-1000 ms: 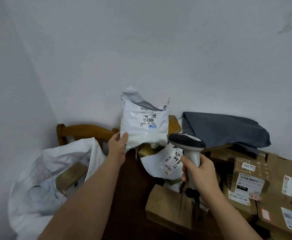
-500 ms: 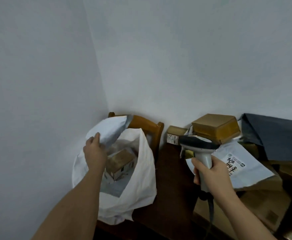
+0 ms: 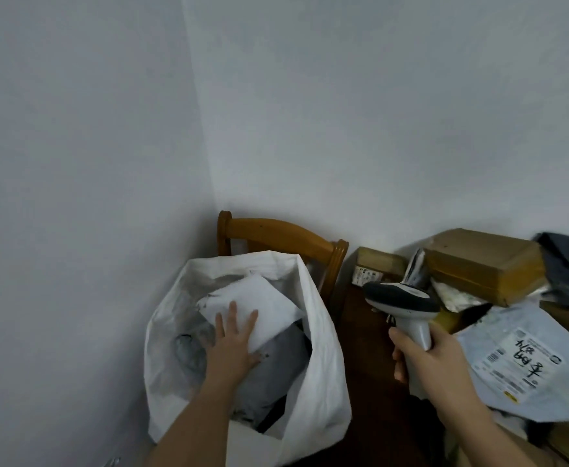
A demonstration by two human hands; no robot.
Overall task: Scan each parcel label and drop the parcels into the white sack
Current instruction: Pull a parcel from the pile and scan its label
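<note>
Parcel (image 3: 252, 306) now seemingly inside sack (image 3: 313, 372)

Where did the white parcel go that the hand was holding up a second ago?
The left hand carried the white parcel leftward, down into the white sack, and let go; its straight fingers now lie over the parcel. The right hand still grips the scanner, and the boxes stayed put.

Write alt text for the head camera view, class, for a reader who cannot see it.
A left hand with straight fingers presses a white mailer into the white sack. The right hand grips a barcode scanner beside piled parcels.
</note>
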